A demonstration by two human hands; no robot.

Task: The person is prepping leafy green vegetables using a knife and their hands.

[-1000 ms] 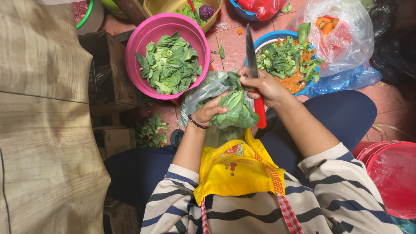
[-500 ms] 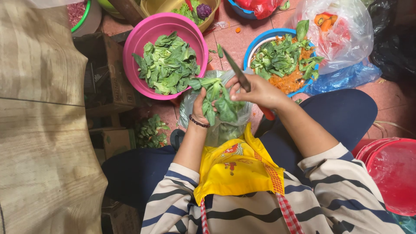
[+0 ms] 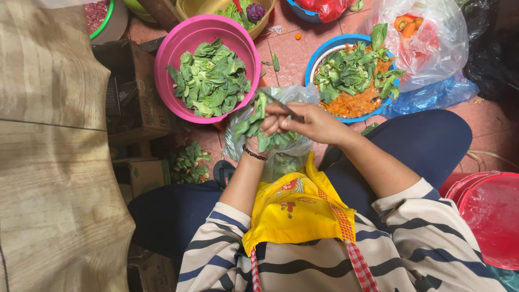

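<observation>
— What have you got in each hand?

— My left hand (image 3: 258, 141) pinches a small bunch of leafy greens (image 3: 253, 120), fingers pressed together round the stems. It sits just above the clear plastic bag (image 3: 294, 97) on my lap. My right hand (image 3: 309, 122) is clamped round the knife (image 3: 281, 106), with the blade lying across the top of the bunch and pointing far-left.

— How do you trim it cleanly?

— I judge the cut goes best with the blade close to the stem base, so the leaves fall apart whole. I keep my left fingertips tucked behind the edge and draw the knife toward the thumb of my right hand in short strokes, not one hard pull.

— Where do the pieces go?

— The pink bowl (image 3: 208, 33) stands far-left of my hands on the floor and already holds a heap of cut leaves. The blue bowl (image 3: 315, 59), far-right, holds more greens over orange shreds. I'd hold the bunch over the bag so scraps drop in it rather than on my yellow apron (image 3: 294, 208).

— Anything to watch?

— The leaves look limp and slippery, so my grip could slide, I think. Some greens already lie on the floor (image 3: 294, 54) near-left, beside the cardboard box (image 3: 148, 176). I'd keep the bunch small and my wrist steady
</observation>
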